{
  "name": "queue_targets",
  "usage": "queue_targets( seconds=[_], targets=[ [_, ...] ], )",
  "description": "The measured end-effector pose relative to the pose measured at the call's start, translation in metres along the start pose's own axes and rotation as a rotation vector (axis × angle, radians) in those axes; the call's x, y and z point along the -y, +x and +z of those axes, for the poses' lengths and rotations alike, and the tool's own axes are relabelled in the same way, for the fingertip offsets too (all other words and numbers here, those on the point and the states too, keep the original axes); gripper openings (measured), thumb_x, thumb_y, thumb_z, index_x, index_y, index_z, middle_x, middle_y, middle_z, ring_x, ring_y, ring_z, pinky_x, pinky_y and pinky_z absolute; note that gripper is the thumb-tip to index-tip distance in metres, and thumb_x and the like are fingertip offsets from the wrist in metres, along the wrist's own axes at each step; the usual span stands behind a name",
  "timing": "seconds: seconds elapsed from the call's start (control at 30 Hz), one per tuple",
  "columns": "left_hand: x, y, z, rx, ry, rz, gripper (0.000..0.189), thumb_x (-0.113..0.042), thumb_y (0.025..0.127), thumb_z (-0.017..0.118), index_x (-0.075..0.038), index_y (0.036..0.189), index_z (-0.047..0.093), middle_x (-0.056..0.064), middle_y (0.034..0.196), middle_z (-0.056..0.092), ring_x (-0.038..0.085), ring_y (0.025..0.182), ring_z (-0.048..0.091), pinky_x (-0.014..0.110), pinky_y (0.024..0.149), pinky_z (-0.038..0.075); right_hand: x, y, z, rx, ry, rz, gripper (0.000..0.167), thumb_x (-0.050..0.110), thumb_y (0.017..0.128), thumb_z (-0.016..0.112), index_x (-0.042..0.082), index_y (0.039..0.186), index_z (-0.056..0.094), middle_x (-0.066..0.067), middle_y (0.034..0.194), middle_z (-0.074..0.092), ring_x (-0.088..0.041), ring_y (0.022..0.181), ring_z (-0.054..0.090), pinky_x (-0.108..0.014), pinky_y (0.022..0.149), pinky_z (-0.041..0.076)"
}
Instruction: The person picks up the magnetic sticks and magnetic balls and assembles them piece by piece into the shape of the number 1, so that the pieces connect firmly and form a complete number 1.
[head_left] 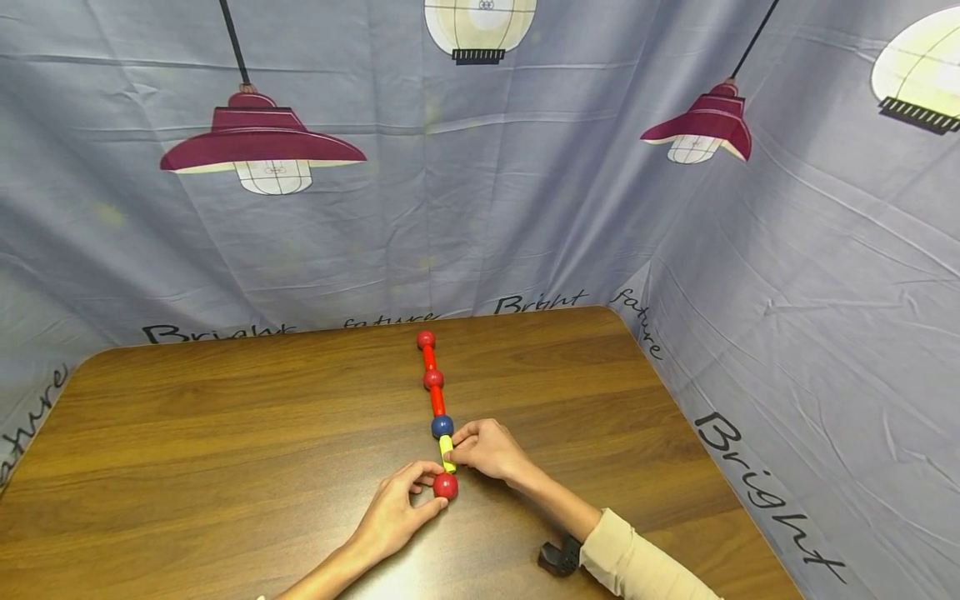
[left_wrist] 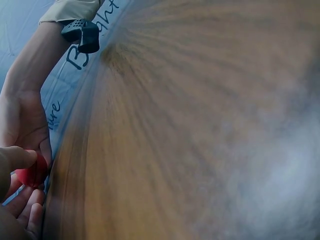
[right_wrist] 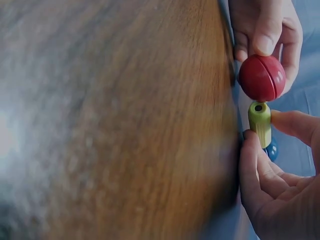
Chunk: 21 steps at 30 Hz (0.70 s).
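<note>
A chain of toy balls and rods runs across the table. From the far end it has a red ball point(head_left: 426, 339), a red rod point(head_left: 429, 358), a second red ball point(head_left: 433, 379), another red rod point(head_left: 438, 401), a blue ball point(head_left: 442, 426) and a yellow rod point(head_left: 446, 444). My right hand point(head_left: 491, 450) pinches the yellow rod between thumb and fingers. At the near end, my left hand point(head_left: 393, 508) holds a grooved red ball point(right_wrist: 262, 77) between thumb and fingers. It sits close to the rod's holed end; whether they touch, I cannot tell.
The wooden table point(head_left: 225, 450) reaches back to a grey-blue curtain point(head_left: 420, 208) printed with lamps and lettering. Curtain also hangs along the right side. A black device point(head_left: 558, 558) is at the right wrist, just below the beige sleeve point(head_left: 637, 558).
</note>
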<state>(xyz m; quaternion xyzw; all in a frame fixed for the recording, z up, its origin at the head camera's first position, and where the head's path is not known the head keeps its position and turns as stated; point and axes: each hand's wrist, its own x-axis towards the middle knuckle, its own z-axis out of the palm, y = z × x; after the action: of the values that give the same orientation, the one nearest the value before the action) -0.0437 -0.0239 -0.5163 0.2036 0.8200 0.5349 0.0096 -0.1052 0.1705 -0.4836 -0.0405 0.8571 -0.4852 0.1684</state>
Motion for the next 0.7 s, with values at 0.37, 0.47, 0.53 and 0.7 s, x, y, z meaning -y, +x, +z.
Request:
queue_targets(
  seconds=[0.37,0.47,0.53,0.7],
  targets=[
    [0.0015,-0.0011,-0.0009,-0.002,-0.009,0.013,0.03,-0.01,0.082,0.082,-0.014,0.108,0.068,-0.009,0.1,0.067,0.011,0.092,0.065,0.031,0.083,0.054,0.0032,-0.0002,0.0044,0.002,0.016,0.002,0.02,0.012,0.078,0.082,0.002,0.091,0.07,0.0,0.075,0.07,-0.009,0.066,0.06,-0.024,0.057,0.046],
    [0.0011,-0.0021,-0.0018,-0.003,-0.017,0.018,0.031,-0.008,0.081,0.083,-0.013,0.108,0.068,-0.009,0.1,0.066,0.01,0.092,0.065,0.031,0.083,0.054,0.0043,-0.0003,0.006,0.006,0.012,0.007,0.02,0.013,0.078,0.082,0.002,0.091,0.071,0.001,0.075,0.071,-0.009,0.067,0.061,-0.024,0.058,0.046],
    [0.0008,-0.0027,-0.0023,-0.002,-0.022,0.022,0.032,-0.006,0.08,0.083,-0.013,0.108,0.069,-0.009,0.1,0.066,0.01,0.091,0.066,0.031,0.083,0.055,0.0049,-0.0005,0.0072,0.006,0.007,0.007,0.02,0.013,0.078,0.082,0.003,0.091,0.071,0.001,0.075,0.071,-0.009,0.067,0.061,-0.025,0.058,0.046],
    [0.0002,-0.0036,-0.0031,-0.004,-0.028,0.032,0.034,-0.004,0.079,0.083,-0.012,0.109,0.069,-0.008,0.101,0.066,0.01,0.091,0.066,0.031,0.082,0.055,0.006,-0.0011,0.0093,0.006,-0.004,0.001,0.02,0.014,0.077,0.082,0.004,0.091,0.071,0.001,0.073,0.071,-0.009,0.067,0.061,-0.024,0.057,0.045]
  ],
)
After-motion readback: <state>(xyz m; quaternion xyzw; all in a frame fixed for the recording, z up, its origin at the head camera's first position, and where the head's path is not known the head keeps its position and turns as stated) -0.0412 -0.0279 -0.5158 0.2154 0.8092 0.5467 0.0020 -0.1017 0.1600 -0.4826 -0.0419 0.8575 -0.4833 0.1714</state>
